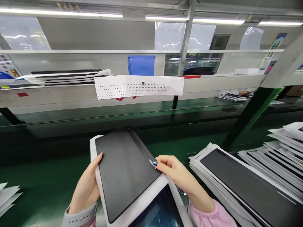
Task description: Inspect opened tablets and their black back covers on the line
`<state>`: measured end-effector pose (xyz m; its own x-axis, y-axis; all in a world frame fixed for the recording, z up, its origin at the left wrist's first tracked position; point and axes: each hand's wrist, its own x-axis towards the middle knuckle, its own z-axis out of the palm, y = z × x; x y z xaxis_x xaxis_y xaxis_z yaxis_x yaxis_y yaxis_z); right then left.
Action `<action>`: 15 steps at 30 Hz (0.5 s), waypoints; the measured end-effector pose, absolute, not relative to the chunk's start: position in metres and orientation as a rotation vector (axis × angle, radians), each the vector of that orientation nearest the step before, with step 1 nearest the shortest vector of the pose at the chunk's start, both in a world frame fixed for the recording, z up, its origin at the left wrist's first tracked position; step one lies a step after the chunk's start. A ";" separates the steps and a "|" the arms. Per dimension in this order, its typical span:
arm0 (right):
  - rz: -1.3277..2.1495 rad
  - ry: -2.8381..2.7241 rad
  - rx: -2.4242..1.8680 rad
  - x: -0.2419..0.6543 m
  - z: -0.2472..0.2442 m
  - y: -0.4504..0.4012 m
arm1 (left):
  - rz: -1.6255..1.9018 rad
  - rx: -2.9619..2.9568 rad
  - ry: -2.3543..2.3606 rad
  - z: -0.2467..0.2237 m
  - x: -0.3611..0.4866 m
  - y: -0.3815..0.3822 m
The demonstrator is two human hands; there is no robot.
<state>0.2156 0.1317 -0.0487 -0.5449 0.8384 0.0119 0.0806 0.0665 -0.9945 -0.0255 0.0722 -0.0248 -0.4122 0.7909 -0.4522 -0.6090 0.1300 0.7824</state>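
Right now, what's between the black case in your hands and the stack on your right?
Your right hand and forearm lie between the black case and the stack, above the green work surface, in the head view.

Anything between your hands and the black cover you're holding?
No, nothing visible: the left hand and right hand both touch the edges of the black cover directly. The stack of black panels lies off to the right of the right hand, not between them.
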 end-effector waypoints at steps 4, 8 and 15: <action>1.505 -1.730 -0.947 0.224 -0.050 0.136 | 1.574 0.300 1.329 -0.027 -0.027 0.069; 1.434 -1.755 -1.012 0.234 -0.049 0.139 | 1.613 0.382 1.358 -0.029 -0.027 0.067; 1.425 -1.564 -0.940 0.234 -0.043 0.134 | 1.601 0.378 1.374 -0.035 -0.024 0.068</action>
